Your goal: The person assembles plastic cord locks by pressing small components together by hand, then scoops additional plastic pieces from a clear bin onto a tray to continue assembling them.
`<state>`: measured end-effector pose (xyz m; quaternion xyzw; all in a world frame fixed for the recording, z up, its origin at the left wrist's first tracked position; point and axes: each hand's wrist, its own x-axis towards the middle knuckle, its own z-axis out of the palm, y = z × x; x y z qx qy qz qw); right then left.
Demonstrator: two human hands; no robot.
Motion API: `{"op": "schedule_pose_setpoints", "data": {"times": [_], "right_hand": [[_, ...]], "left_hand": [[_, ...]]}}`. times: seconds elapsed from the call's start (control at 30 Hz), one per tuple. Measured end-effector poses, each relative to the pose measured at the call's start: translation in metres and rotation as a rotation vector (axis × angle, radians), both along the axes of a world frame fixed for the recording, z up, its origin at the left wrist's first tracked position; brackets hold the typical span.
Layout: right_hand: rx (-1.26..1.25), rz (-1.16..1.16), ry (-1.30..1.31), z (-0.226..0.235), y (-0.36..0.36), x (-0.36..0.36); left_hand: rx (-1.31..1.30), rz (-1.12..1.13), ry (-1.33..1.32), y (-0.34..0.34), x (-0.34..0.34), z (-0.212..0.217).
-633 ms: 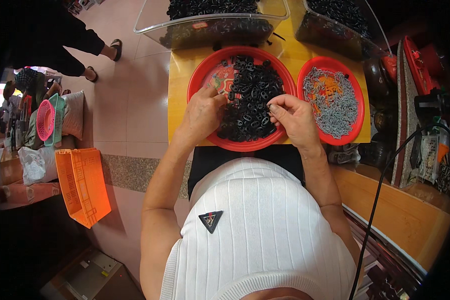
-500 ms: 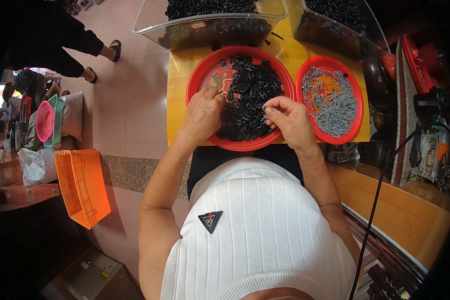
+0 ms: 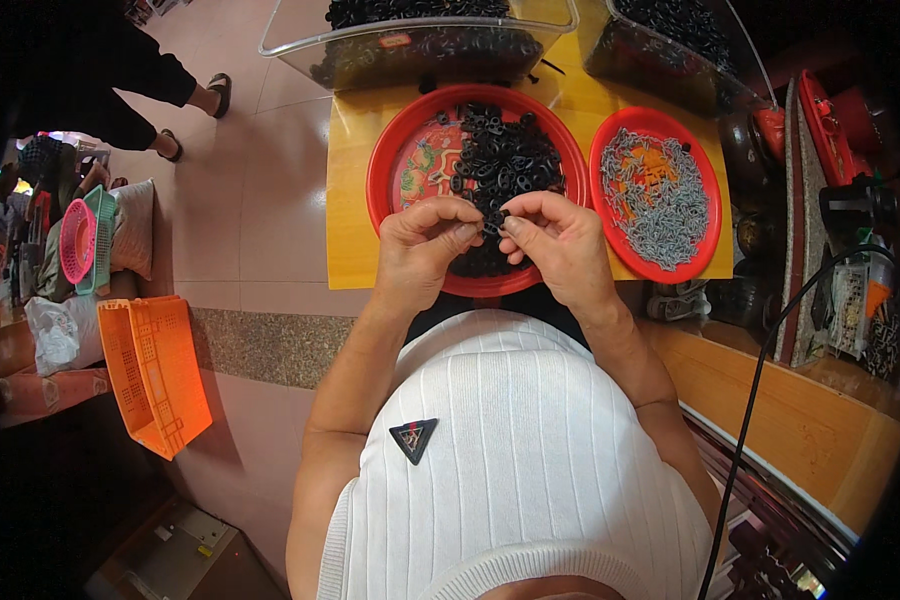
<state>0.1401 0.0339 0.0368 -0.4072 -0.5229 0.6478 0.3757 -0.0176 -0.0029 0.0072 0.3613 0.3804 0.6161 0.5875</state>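
Note:
Over the near part of a round red tray (image 3: 378, 160), my two hands are held close together with their fingertips almost meeting. My left hand (image 3: 427, 245) is closed in a pinch, a small black plastic piece partly showing at its fingertips. Thumb and forefinger of my right hand (image 3: 562, 248) are pressed together too; what they hold is too small and dark to make out. Beneath and beyond the hands lies a heap of black oval plastic pieces with holes (image 3: 510, 150). A smaller red oval tray (image 3: 715, 200) on the right carries many small grey metal screw-like pieces (image 3: 660, 225).
Two clear plastic bins, one at the far side (image 3: 420, 62) and one far right (image 3: 660, 70), hold more black pieces. All stand on a yellow wooden table (image 3: 348, 200). An orange crate (image 3: 160, 380) is on the floor at left. A black cable (image 3: 755, 390) hangs at right.
My left hand has come away from the pile of black pieces and moved right and nearer, its fingers now pinched. My right hand has shifted slightly left to meet it.

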Motion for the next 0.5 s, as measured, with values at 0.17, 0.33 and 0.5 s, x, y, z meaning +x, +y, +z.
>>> {"op": "schedule_pose_setpoints", "data": {"times": [0.17,0.33,0.5], "right_hand": [[0.070,-0.011,-0.070,0.0060,-0.0058,-0.0046],[0.081,-0.027,-0.093,0.0104,-0.0098,-0.0101],[0.145,-0.001,-0.166,0.0103,-0.0104,-0.0110]], "left_hand": [[-0.052,0.022,-0.127,-0.0042,0.0011,0.0039],[-0.017,0.023,-0.043,-0.0059,-0.0013,0.0048],[0.013,-0.014,-0.015,-0.0065,-0.0009,0.0072]]}}
